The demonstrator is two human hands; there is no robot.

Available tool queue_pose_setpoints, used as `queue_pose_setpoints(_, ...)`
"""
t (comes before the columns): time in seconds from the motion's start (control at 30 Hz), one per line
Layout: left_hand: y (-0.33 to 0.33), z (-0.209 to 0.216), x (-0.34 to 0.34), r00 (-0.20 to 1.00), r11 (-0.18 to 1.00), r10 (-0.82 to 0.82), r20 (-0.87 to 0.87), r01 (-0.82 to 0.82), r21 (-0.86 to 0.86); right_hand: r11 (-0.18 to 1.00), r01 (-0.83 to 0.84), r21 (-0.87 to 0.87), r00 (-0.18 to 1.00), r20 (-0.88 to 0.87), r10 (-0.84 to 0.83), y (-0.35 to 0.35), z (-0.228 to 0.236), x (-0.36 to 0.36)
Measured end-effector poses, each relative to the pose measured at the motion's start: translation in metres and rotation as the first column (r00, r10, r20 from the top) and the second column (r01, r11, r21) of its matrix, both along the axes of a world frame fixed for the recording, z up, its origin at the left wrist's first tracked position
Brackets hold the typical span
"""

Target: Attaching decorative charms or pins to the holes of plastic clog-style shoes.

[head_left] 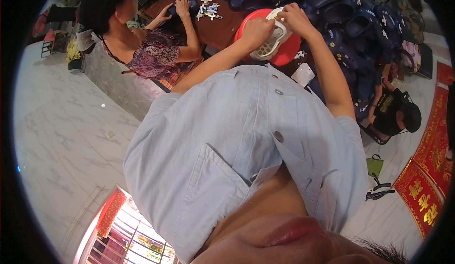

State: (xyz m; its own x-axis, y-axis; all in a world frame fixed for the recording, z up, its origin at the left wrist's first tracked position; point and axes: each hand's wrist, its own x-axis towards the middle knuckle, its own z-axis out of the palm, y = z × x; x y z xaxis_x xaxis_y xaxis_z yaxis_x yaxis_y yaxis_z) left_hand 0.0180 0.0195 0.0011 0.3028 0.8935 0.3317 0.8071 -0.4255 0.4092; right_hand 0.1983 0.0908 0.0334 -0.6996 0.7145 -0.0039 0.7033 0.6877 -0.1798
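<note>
Over a round red surface (290, 50) I hold a white clog (266, 50) with a pattern of holes. My left hand (257, 34) is closed round its near left side. My right hand (295, 19) is closed at its far end, thumb and fingers pinched together on the edge; whether a small piece is also between them I cannot make out. Part of the clog is hidden behind my hands. Small white pieces (300, 54) lie by the red surface's right edge, and a small heap of white and blue charms (208, 10) is on the brown tabletop (218, 30) to the left.
Many navy clogs (360, 26) are piled along the far side and right. A person (156, 50) at the left handles a navy clog; another person (391, 112) in a black cap sits at the right. A white packet (303, 74) is near my right forearm.
</note>
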Motion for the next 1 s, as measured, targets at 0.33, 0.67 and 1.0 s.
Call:
queue_pose_setpoints(0.33,-0.002,0.001,0.001,0.999,0.998,0.038,0.003,-0.037,-0.055,0.999,0.029,0.021,0.973,-0.228,-0.023,-0.006,-0.009,0.009)
queue_pose_setpoints(0.67,0.002,0.002,0.007,0.996,0.992,0.075,-0.048,-0.080,-0.103,0.993,0.005,-0.114,0.947,-0.318,-0.041,0.023,-0.016,-0.001)
queue_pose_setpoints(1.0,0.002,0.000,0.009,0.993,0.991,0.081,-0.083,-0.089,-0.098,0.875,0.135,-0.464,0.901,-0.310,-0.304,0.037,-0.020,-0.012)
